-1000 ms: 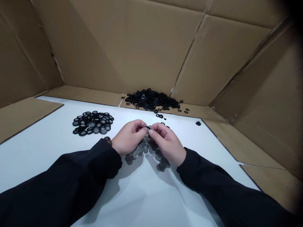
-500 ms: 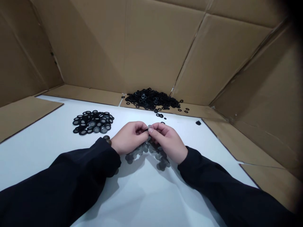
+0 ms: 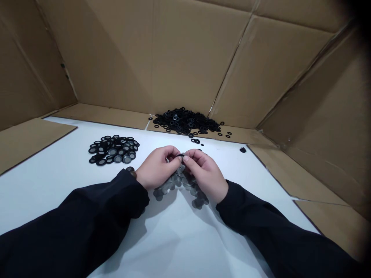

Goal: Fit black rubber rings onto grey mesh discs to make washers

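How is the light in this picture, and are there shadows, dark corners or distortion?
In the head view, the top right corner falls dark, the cardboard wall looks bent by the wide lens, and soft shadows from the left sleeve lie on the white sheet.

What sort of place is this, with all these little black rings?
Probably a small-parts workbench, perhaps for hand sorting or assembly: a white work surface lined with cardboard, a heap of black washers, and a pile of mesh-centred discs.

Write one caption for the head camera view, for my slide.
Left hand and right hand pinch a black ring above mesh discs.
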Tool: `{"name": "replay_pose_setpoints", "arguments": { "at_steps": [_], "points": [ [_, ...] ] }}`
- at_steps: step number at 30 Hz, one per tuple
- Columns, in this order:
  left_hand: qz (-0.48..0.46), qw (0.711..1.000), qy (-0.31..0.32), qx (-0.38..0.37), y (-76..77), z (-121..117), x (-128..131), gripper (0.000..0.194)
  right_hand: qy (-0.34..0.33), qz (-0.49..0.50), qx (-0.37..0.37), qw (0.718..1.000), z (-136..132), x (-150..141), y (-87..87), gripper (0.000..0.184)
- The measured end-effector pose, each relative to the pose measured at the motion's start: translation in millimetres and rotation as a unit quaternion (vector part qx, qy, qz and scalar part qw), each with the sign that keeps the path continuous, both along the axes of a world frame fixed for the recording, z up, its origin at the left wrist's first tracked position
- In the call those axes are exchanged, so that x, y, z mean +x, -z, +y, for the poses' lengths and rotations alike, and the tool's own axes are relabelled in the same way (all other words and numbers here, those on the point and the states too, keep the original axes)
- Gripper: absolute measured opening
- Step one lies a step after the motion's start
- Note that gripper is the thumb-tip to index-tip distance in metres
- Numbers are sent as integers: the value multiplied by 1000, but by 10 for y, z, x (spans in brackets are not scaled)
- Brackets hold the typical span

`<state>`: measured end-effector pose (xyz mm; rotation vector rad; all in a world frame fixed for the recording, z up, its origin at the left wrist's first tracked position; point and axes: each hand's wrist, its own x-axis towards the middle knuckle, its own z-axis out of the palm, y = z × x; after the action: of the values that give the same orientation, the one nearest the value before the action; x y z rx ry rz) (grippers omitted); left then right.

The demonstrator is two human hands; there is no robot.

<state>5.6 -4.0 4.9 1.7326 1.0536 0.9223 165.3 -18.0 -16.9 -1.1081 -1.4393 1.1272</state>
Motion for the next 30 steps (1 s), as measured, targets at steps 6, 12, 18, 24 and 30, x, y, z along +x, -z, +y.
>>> {"name": "replay_pose_setpoints", "arguments": {
  "at_steps": [6, 12, 18, 24, 30],
  "points": [
    [12, 999, 26, -16, 15, 5, -19, 16, -10, 6, -14, 1000, 11, 22, 1, 28],
    [19, 1000, 20, 2, 20, 12, -28, 18, -31, -19, -35, 999, 7, 41, -17, 25],
    [19, 1000, -2, 12, -32, 6, -11, 20, -21, -53, 13, 998, -5, 34, 11, 23],
    [56, 998, -7, 41, -38, 12, -5, 17, -2, -45, 39, 998, -3, 39, 32, 22],
    [75, 996, 2, 50, 17, 5, -11, 12, -8, -51, 43, 998, 26, 59, 44, 20]
  ]
}}
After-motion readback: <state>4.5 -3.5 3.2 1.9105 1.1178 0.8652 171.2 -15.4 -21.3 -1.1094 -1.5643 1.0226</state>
